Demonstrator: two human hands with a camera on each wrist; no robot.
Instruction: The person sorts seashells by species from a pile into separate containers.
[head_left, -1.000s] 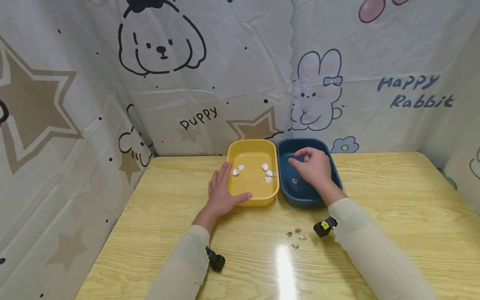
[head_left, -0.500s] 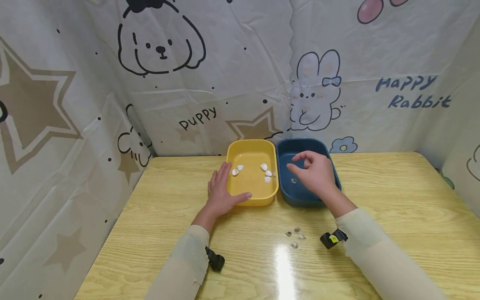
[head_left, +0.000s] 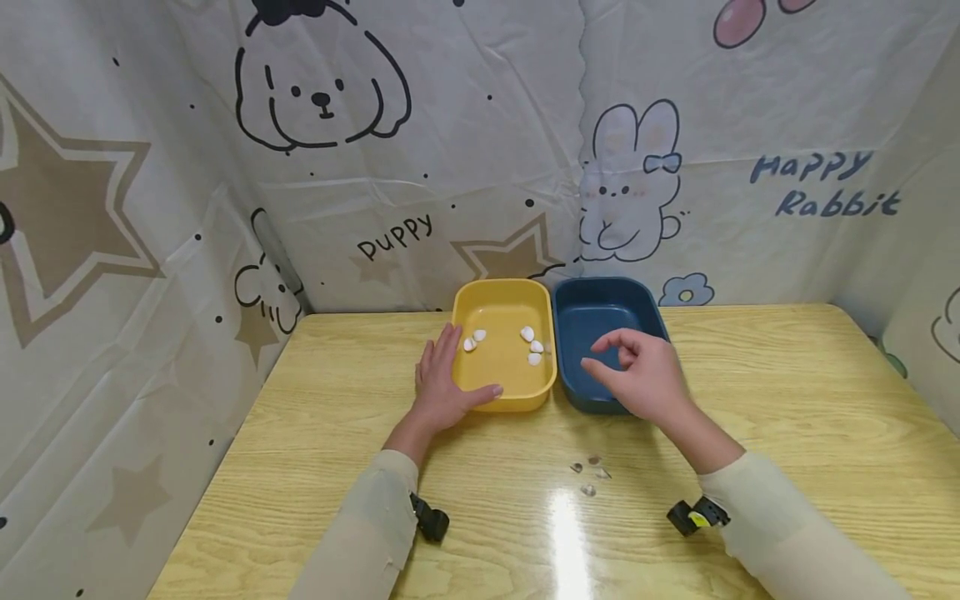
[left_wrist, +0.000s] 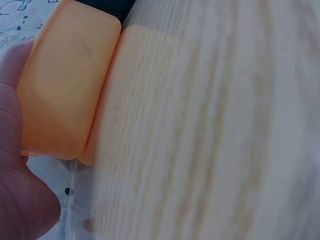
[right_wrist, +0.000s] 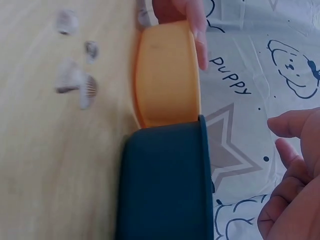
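My left hand (head_left: 441,379) rests against the left side of a yellow plastic tray (head_left: 504,403), fingers extended along its rim and thumb across the near edge. Inside that tray lie several white shells (head_left: 527,333), in two small groups. Over the blue tray (head_left: 606,404) hovers my right hand (head_left: 643,373), its thumb and index finger apart with nothing between them. In the right wrist view the fingers of the right hand (right_wrist: 297,185) appear beyond the blue tray's rim. Several small brownish shells (head_left: 588,490) lie on the table in front of the trays.
The two trays stand side by side at the back of the wood-grain table (head_left: 337,467), near a printed cloth backdrop (head_left: 480,150). More of the cloth hangs along the left side. A bright reflection runs down the tabletop near the front.
My right hand has drawn back toward me and slightly right, its thumb and index finger spreading. It now covers the shell seen earlier in the blue tray. My left hand stays put.
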